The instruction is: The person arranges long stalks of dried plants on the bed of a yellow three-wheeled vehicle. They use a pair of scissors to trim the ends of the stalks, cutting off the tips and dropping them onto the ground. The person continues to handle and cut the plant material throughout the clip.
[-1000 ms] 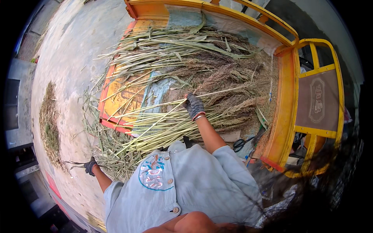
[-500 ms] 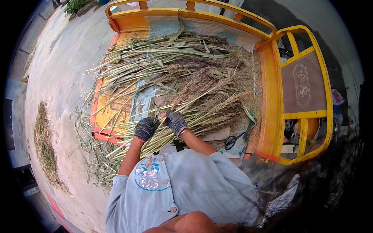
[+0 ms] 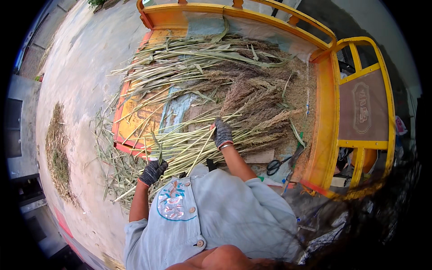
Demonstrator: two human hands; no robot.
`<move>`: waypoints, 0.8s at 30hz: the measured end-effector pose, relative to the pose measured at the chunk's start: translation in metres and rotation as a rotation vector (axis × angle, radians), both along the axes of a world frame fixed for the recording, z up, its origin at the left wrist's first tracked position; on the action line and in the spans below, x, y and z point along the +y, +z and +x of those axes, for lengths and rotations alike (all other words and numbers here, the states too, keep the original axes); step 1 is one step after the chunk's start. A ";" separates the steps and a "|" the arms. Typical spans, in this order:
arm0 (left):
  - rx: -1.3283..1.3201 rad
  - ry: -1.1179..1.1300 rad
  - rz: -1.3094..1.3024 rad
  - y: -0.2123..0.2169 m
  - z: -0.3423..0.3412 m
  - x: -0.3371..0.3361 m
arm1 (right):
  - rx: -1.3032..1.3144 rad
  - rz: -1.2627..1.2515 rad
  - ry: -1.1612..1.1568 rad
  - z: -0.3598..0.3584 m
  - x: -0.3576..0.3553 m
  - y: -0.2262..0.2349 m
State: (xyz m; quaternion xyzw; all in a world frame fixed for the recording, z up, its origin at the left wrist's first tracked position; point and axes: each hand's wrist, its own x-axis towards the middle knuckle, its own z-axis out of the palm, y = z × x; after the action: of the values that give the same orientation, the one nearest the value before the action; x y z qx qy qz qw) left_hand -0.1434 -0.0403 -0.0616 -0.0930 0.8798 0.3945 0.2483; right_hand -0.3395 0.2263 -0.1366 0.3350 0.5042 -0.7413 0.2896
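Cut broomcorn stalks (image 3: 180,146) lie in front of me on a cart bed, pale stems to the left and brown seed heads (image 3: 256,96) to the right. My right hand (image 3: 222,133), in a dark knitted glove, is closed around a broomcorn stalk near the base of the heads. Over the stem ends at the lower left, my gloved left hand (image 3: 154,172) is closed on a long green leaf (image 3: 158,146), which sticks up from its fingers. How many stems the right hand holds is hidden.
The orange cart (image 3: 325,121) has a raised rail along its far and right sides. Black-handled scissors (image 3: 274,166) lie at its near right. Stripped leaves (image 3: 110,157) litter the ground at the left, and a dry plant heap (image 3: 57,153) lies farther left.
My hands were close together over the stalks. The left has moved down and left with the leaf, while the right has moved slightly up and right. The view has shifted a little.
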 end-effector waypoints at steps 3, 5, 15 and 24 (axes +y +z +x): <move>0.004 0.024 0.010 0.012 -0.003 -0.006 | -0.107 -0.129 -0.215 -0.012 0.004 0.001; -0.145 0.136 0.245 0.011 0.003 -0.018 | -0.105 -0.079 -0.189 -0.014 0.009 0.001; -0.257 0.156 0.396 0.041 -0.009 -0.010 | 0.090 -0.100 -0.606 -0.049 0.066 -0.024; -0.226 0.082 0.449 0.054 0.007 -0.024 | -0.109 0.017 -0.529 -0.123 0.172 -0.139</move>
State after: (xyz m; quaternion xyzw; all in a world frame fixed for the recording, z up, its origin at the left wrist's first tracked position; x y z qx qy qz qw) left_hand -0.1363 -0.0640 -0.0076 -0.1148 0.7324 0.5768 0.3431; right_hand -0.4629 0.3982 -0.2753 0.4972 0.3891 -0.7677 0.1096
